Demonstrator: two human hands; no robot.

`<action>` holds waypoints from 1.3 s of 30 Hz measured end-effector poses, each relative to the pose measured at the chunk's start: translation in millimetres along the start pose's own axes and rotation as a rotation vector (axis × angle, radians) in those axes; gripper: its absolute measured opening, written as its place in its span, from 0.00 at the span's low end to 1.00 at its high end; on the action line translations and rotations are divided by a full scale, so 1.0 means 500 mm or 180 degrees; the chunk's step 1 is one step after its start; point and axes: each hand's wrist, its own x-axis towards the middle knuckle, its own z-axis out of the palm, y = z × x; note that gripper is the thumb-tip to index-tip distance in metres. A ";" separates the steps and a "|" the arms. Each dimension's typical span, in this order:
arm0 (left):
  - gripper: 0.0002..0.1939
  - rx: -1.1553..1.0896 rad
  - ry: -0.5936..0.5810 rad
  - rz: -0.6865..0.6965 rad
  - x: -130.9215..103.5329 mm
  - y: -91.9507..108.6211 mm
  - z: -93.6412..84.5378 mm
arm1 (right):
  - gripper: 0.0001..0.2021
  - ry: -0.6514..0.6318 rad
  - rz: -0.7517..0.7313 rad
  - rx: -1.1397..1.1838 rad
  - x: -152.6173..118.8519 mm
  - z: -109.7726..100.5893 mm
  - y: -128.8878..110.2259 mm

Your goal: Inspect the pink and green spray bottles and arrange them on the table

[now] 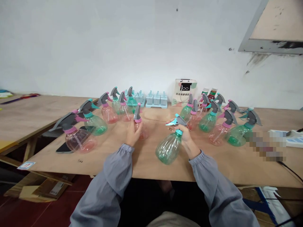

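Observation:
My left hand [133, 133] is closed around a pink spray bottle [144, 130], just under its pink collar. This bottle is upright, and its grey spray head points away from me. In my right hand [186, 137] is a green spray bottle [168, 147], gripped at the neck below its grey and light-blue trigger head. It leans, with its round base down to the left; whether the base touches the table cannot be told. My right fingers are partly hidden behind the spray head.
Pink and green spray bottles stand in groups at the left [81, 140] and right [219, 135]. A dark phone [63, 148] lies behind the nearest left bottle. Light-blue popsicle moulds [156, 101] and a paper bag [183, 94] stand by the wall. A power strip [290, 140] lies far right.

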 end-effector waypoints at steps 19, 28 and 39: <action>0.25 -0.0028 0.0072 0.0096 0.001 -0.016 0.005 | 0.05 0.0043 -0.0126 -0.0012 -0.003 -0.005 0.012; 0.24 -0.0025 0.0042 0.0056 0.000 -0.016 0.004 | 0.06 0.0108 -0.0247 -0.0012 -0.006 0.001 0.003; 0.24 -0.0030 0.0002 0.0050 -0.001 -0.014 -0.001 | 0.10 0.0331 -0.0496 -0.0968 -0.012 -0.051 -0.045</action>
